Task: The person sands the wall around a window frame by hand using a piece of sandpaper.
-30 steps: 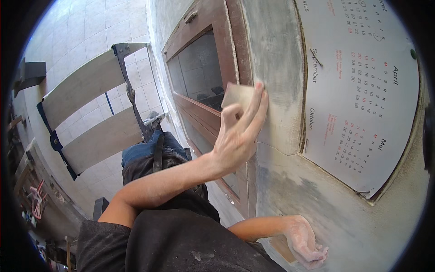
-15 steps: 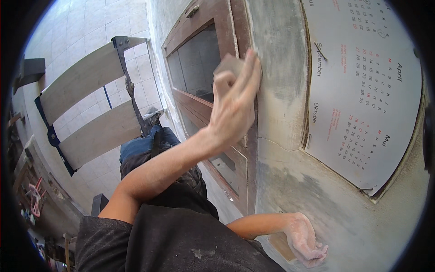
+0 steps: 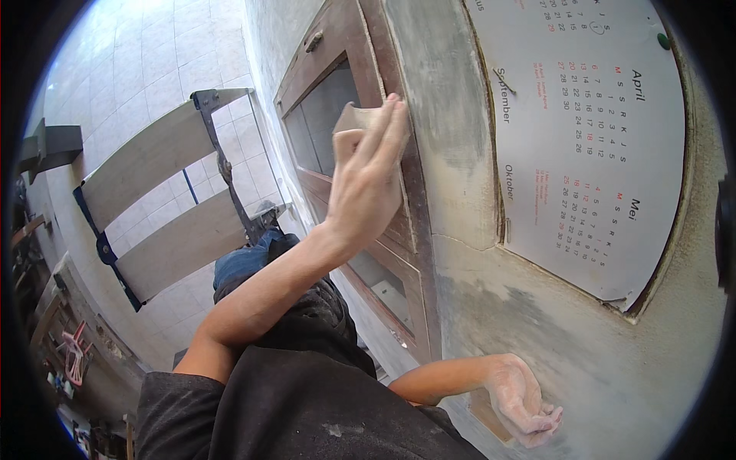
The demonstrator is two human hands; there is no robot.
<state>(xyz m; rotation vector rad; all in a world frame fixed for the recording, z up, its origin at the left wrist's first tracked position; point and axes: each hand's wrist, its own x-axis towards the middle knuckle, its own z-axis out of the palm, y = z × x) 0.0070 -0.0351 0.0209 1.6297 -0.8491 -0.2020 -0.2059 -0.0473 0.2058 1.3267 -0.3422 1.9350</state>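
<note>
My left hand (image 3: 366,172) is raised at the brown wooden frame (image 3: 399,142) beside the wall. It is closed on a bent beige sheet, which looks like sandpaper (image 3: 360,117); two of its fingers lie stretched along the frame's edge. Lower right, my right hand (image 3: 523,402) is beside the grey wall (image 3: 498,322), whitened with dust. Its fingers are curled together, and whatever may be inside them is hidden. Just behind that wrist a flat tan piece (image 3: 487,415) shows in part.
A large paper calendar (image 3: 583,153) hangs on the wall to the right. Dark glass panes (image 3: 318,115) fill the frame. To the left stands a folding ladder or trestle with wide pale boards (image 3: 149,165) over a tiled floor (image 3: 176,46). Pink hangers (image 3: 74,353) are at far left.
My left hand and the beige sheet have shifted slightly left against the frame. The right hand stays nearly where it was. The whole view has turned a little.
</note>
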